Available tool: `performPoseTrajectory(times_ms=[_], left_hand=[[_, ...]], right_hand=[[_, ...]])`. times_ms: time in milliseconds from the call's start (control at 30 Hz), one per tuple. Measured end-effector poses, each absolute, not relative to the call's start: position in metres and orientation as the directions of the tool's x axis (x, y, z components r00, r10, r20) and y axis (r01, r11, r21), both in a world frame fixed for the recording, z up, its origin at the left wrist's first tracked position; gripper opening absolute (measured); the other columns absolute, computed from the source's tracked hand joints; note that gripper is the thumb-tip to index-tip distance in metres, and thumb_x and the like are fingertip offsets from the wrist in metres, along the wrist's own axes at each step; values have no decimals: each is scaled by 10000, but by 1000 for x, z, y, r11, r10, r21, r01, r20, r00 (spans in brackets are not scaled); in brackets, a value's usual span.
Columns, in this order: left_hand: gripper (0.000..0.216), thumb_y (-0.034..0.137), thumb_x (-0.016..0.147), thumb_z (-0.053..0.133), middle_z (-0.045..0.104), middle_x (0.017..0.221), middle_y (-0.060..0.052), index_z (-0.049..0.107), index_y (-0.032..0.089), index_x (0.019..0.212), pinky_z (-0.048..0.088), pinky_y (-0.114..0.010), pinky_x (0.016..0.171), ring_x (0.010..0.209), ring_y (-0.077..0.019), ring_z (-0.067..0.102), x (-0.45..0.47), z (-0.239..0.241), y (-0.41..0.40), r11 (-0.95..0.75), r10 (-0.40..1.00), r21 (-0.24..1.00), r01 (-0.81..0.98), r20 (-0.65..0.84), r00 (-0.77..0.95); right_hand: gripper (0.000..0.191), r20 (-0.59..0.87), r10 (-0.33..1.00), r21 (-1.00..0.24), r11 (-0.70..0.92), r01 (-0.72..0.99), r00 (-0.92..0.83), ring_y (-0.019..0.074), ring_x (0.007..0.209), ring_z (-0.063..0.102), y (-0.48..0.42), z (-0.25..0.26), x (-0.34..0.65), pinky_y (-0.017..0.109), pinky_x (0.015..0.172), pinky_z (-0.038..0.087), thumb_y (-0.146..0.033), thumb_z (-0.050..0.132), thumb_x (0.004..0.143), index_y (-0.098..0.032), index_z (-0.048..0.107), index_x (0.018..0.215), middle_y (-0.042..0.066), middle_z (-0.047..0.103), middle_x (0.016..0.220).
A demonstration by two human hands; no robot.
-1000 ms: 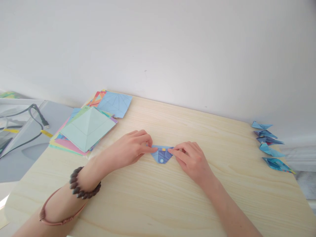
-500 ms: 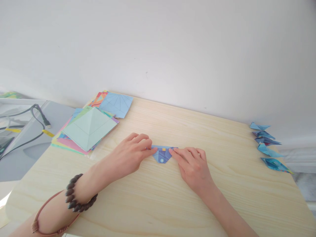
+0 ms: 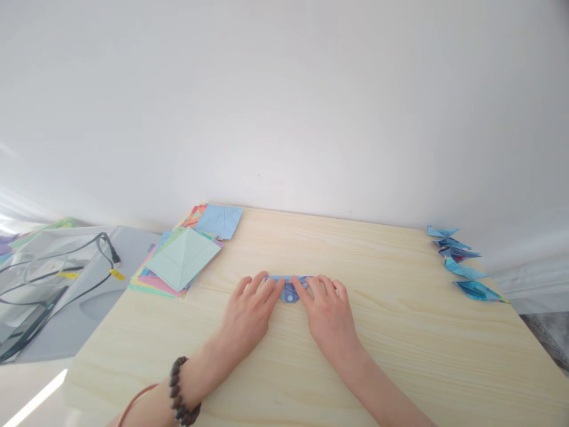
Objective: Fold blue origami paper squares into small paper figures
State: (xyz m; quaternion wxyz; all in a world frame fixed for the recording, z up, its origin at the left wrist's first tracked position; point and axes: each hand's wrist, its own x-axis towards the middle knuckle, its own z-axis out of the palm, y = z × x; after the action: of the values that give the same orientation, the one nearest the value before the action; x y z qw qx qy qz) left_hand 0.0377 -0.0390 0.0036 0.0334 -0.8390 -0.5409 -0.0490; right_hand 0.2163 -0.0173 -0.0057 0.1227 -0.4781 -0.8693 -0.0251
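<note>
One folded paper [image 3: 290,292]: it lies near the middle of the table [image 3: 288,370], in front of the person; it is blue, with a small light circle on the lower part, and its upper edge is partly covered by fingers.
Left hand [image 3: 249,311]: its fingers rest from above on the left part of the folded paper; it is not clenched. The thumb is hidden, so I cannot tell whether it also pinches the paper.
Right hand [image 3: 329,314]: its fingers rest in the same way on the right part, and the index fingers of both hands point toward the middle; here too I cannot tell about a pinch.
Left wrist: it wears a dark bead bracelet [image 3: 175,392], and below it a reddish cord [image 3: 133,404].
Paper sheets: a stack [image 3: 184,259] of many colours lies at the far left, a pale green sheet on top; just behind it is a light blue sheet [image 3: 220,222] with lines.
Right edge: five blue folded pieces [image 3: 464,270] stand in a row.
Beside the table: a dark cable [image 3: 115,258] with yellow tags, on the left.
</note>
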Motion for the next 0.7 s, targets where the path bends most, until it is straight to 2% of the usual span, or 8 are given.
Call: performPoseTrajectory(times_ms=[133, 300, 467, 600, 700], left_hand=[[525, -7, 781, 339, 607, 1031, -61, 484, 191, 1245, 339, -396, 902, 1158, -256, 442, 39, -1, -43, -369, 916, -49, 928, 151, 372], [562, -21, 743, 360, 602, 1115, -51, 518, 218, 1227, 325, -416, 906, 1191, -283, 410, 45, -7, -51, -300, 918, -98, 949, 241, 315], [548, -25, 735, 379, 609, 1092, -63, 554, 223, 1191, 350, -415, 886, 1132, -285, 443, 55, -8, -54, -198, 937, -80, 977, 277, 212], [572, -6, 764, 376, 602, 1050, -63, 494, 268, 1251, 365, -418, 874, 1070, -272, 473, 59, -6, -53, -210, 946, -60, 976, 241, 218], [572, 9, 771, 387, 592, 1019, -70, 473, 281, 1268, 370, -415, 870, 1059, -269, 476, 58, -5, -51, -225, 948, -58, 973, 218, 232]], right_hand=[[436, 243, 831, 4, 515, 857, -501, 260, 966, 484, -23, -6, 208, 409, 843, 355, -59, 404, 836, -204, 501, 1235, 90, 580, 924], [447, 290, 830, 122, 462, 878, -477, 333, 1109, 422, -28, -15, 194, 430, 908, 346, -56, 458, 794, -111, 512, 1234, 152, 563, 1027], [423, 330, 855, 64, 402, 913, -400, 321, 1107, 439, -31, -20, 188, 433, 925, 353, -74, 471, 797, -105, 526, 1215, 165, 559, 1064], [394, 319, 870, -18, 402, 915, -376, 279, 1067, 469, -33, -16, 192, 427, 902, 374, -74, 436, 826, -152, 530, 1201, 147, 567, 1034], [391, 314, 869, -33, 412, 910, -382, 267, 1062, 470, -32, -12, 195, 417, 898, 380, -70, 423, 833, -156, 529, 1200, 142, 570, 1020]])
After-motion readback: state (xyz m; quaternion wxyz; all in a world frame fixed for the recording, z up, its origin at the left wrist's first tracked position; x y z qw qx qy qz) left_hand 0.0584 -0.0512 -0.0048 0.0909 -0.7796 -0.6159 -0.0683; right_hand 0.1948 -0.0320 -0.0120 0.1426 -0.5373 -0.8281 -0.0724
